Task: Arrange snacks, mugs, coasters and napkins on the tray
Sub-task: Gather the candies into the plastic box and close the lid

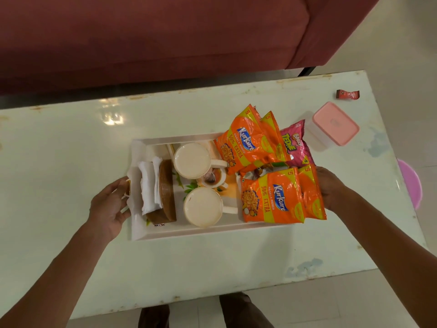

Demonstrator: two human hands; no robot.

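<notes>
Tray [151, 235] sat mid-table, loaded: 2 mugs [192, 160] centre, napkins [149, 185] at 9 o'clock, snack packets [272, 197] at 3. I saw left hand [111, 204] clasping its handle, right hand [331, 185] gripping the opposite edge. Arranging looked done; next, I judged, a level lift.

The white tray [139, 230] carries a leaf-and-teacup print in green, orange and brown. On it two cream mugs [192, 160] sit beside white napkins [148, 185] and brown woven coasters [166, 183]. The Kurkure packets [272, 197] are orange with yellow bands and a blue logo; the Bingo packet [295, 143] is pink with yellow-green lettering. At the right of the frame a container's pink lid [335, 124] shows on the pale green table [71, 143], with a maroon sofa [142, 31] across the top.
</notes>
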